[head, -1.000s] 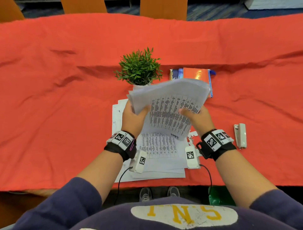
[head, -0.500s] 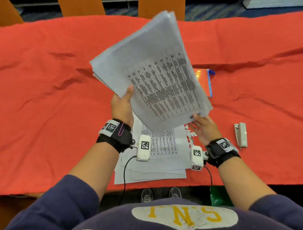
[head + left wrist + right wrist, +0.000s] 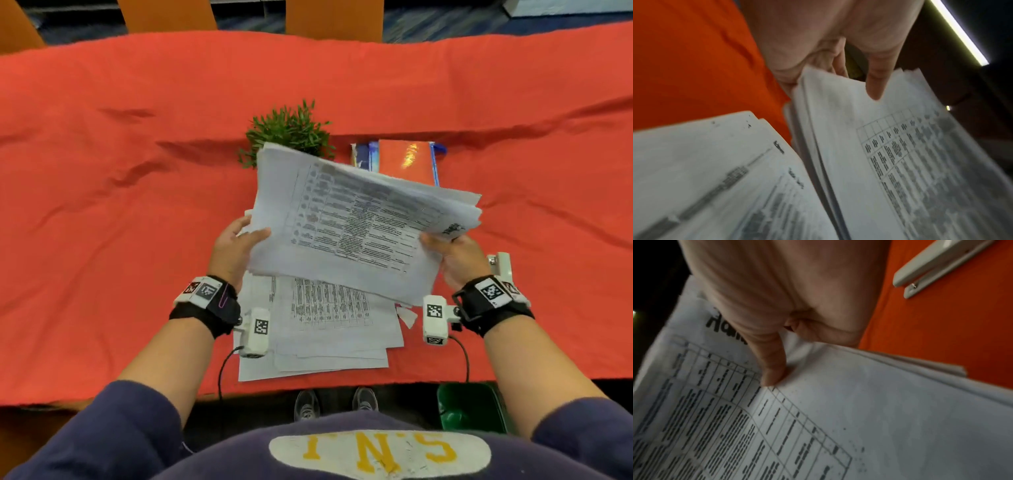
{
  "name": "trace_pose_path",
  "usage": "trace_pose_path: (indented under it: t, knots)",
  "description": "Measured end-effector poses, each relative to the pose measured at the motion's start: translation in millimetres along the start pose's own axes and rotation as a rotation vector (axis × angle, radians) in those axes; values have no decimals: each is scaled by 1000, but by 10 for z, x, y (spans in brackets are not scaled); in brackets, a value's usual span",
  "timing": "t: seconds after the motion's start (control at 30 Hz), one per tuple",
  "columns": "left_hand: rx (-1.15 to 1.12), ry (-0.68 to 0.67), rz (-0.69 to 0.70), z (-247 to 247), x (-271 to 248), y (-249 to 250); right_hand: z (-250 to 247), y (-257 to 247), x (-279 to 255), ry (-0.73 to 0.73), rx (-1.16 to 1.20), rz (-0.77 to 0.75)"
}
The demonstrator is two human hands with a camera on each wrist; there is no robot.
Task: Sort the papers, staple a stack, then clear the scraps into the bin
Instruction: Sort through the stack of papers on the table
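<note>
A thick stack of printed papers (image 3: 356, 222) hangs above the table, held at both short ends. My left hand (image 3: 236, 246) grips its left edge, thumb on top (image 3: 875, 84). My right hand (image 3: 452, 255) grips the right edge, thumb pressed on the top sheet (image 3: 772, 369). More loose printed sheets (image 3: 325, 329) lie spread on the red tablecloth below the stack. A small white paper scrap (image 3: 407, 315) lies by their right edge. The white stapler (image 3: 501, 263) rests on the cloth just beyond my right wrist, also clear in the right wrist view (image 3: 937, 267).
A small green potted plant (image 3: 291, 133) stands behind the stack, and an orange book on a blue folder (image 3: 404, 161) lies to its right. A green bin (image 3: 469, 407) sits on the floor under the table's near edge. Orange chairs (image 3: 334, 19) line the far side.
The stack, raised high and tilted in the left hand half a second ago, has come down and turned sideways. The right hand has taken hold of its right edge again.
</note>
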State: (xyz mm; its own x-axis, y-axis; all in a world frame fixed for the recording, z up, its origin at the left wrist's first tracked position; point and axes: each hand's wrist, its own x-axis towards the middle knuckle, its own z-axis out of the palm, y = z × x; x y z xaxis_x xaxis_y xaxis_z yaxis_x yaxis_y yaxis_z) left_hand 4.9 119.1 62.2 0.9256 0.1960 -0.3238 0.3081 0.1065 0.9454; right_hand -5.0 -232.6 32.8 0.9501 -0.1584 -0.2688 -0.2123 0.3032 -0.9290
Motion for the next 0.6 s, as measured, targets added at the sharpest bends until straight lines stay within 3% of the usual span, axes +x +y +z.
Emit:
trace_pose_path:
  t: [0.1,0.2,0.37,0.6]
  knots:
    - [256,-39,69,15,-23,-78,16,0,25,-30,-91,-9]
    - [306,12,136,11,-60,-184,44,26,20,-58,-127,-16]
    - [196,43,94,-26,-100,-341,24,107,-54,-32,-224,30]
    - [131,58,2,191,-39,-398,223,261,-76,-33,-173,88]
